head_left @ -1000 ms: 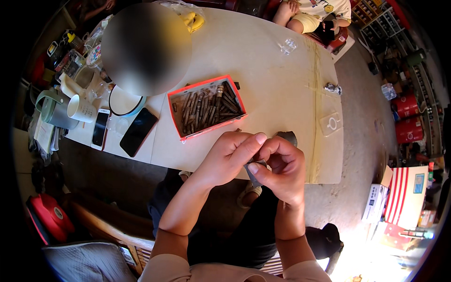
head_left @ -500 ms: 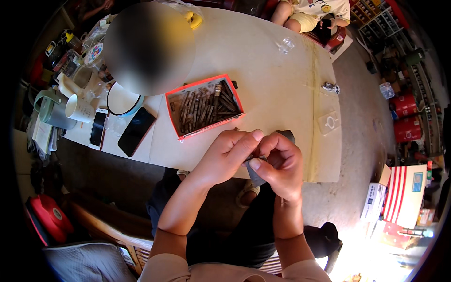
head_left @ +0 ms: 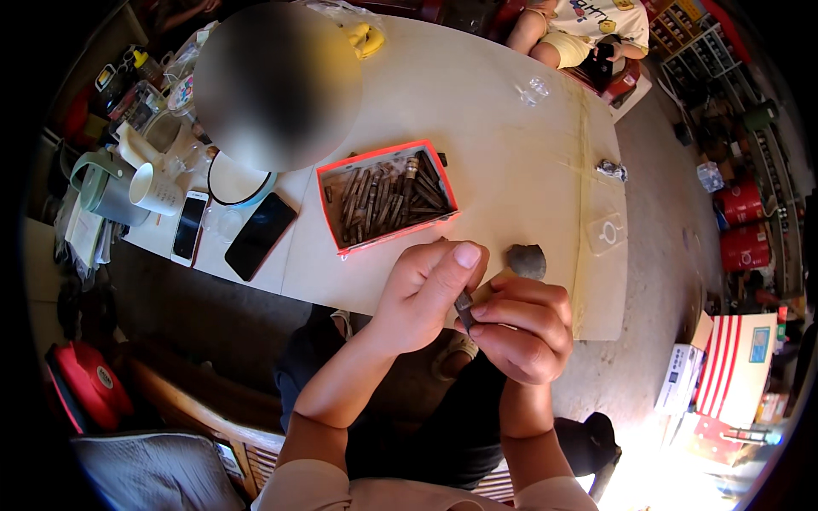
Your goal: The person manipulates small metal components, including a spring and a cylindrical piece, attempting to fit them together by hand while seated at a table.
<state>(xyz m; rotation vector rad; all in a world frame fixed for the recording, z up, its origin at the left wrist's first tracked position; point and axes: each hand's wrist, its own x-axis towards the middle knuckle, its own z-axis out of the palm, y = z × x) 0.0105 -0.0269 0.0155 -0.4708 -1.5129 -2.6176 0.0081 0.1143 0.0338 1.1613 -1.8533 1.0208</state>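
The left hand [head_left: 419,294] clamps a slim dark metal-looking rod [head_left: 464,312] near the red-edged rectangular box [head_left: 400,232]; the right hand [head_left: 530,334] has dropped, baring more rod and a rounded dark-grey piece [head_left: 527,261] on the pale table [head_left: 511,153], suggesting a changed grip, though whether it pinches the rod is unclear

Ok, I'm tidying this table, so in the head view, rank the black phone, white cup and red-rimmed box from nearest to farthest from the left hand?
1. Red-rimmed box: beyond the left hand, slightly left.
2. Black phone: farther left, near the table's edge.
3. White cup: farthest left, past the white phone.
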